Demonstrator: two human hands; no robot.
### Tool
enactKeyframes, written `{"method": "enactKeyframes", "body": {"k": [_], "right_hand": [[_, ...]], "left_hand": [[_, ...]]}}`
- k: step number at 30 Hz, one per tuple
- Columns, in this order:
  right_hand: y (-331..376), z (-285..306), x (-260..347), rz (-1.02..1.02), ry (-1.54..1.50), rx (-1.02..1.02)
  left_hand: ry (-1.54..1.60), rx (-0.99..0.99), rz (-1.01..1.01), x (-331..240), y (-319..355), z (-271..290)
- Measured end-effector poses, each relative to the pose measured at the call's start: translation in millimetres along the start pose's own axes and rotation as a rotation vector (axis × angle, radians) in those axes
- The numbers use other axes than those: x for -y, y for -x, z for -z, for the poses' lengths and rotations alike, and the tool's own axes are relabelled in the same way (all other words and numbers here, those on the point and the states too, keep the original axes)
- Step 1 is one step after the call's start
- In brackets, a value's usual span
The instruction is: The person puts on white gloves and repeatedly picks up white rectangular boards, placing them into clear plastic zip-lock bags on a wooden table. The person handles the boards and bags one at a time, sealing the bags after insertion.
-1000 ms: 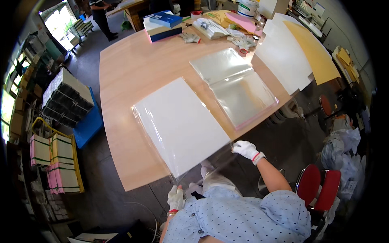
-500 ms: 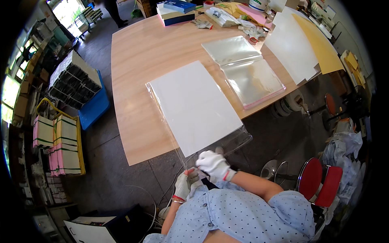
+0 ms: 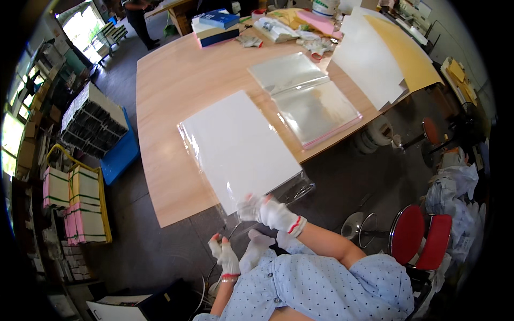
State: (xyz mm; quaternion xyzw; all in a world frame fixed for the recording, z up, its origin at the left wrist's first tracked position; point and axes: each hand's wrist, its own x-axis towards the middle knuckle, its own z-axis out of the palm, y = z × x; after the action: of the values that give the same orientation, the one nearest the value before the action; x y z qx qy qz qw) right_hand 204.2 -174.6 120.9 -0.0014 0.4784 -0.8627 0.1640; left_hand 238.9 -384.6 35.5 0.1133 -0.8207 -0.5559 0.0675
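Note:
A white sheet or board [image 3: 241, 147] lies inside a clear plastic sleeve [image 3: 292, 187], slanted across the table's near edge. The sleeve's loose clear end hangs past the edge toward me. My right hand [image 3: 273, 214], in a white glove with bare fingertips, is over the sleeve's near end, fingers stretched toward the left and a little blurred. My left hand [image 3: 227, 258], gloved alike, is lower and to the left, apart from the sleeve, with thumb and finger separated and nothing visible between them.
A stack of clear sleeves [image 3: 329, 115] lies right of the sheet on the wooden table [image 3: 166, 107]. Large white and yellow sheets [image 3: 369, 59] overhang the right edge. Books [image 3: 217, 27] sit at the far side. A red stool [image 3: 404, 235] stands at right, bundled stacks [image 3: 85, 190] at left.
My hands, close together before, have parted: the left dropped down and left, the right moved onto the sleeve's near end with fingers extended. The view has shifted slightly.

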Motion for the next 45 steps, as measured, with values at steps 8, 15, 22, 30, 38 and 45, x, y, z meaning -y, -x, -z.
{"method": "enactKeyframes", "body": {"k": [8,15,22,30,38,45], "right_hand": [[29.5,-6.8,66.4,0.44,-0.968,-0.01],[0.3,76.7,10.9,0.173,0.238,-0.448],[39.7,32.5,72.3,0.315,1.858,-0.395],[39.6,53.2,72.7,0.142,2.1,0.087],[54.1,91.9,4.4,0.531,1.503,0.07],[82.2,91.4,-44.8,0.283,1.076,-0.001]], "left_hand": [[0.15,0.707,-0.32,-124.2,24.5,-78.0],[-0.222,0.898,-0.386,-128.9,25.1,-92.1],[-0.216,0.347,-0.919,-198.9,31.0,-93.9],[-0.019,0.556,-0.806,-179.7,54.6,-112.3],[-0.06,0.677,-0.676,-150.5,84.6,-122.7],[-0.06,0.043,-0.293,-58.8,68.1,-51.4]]}}
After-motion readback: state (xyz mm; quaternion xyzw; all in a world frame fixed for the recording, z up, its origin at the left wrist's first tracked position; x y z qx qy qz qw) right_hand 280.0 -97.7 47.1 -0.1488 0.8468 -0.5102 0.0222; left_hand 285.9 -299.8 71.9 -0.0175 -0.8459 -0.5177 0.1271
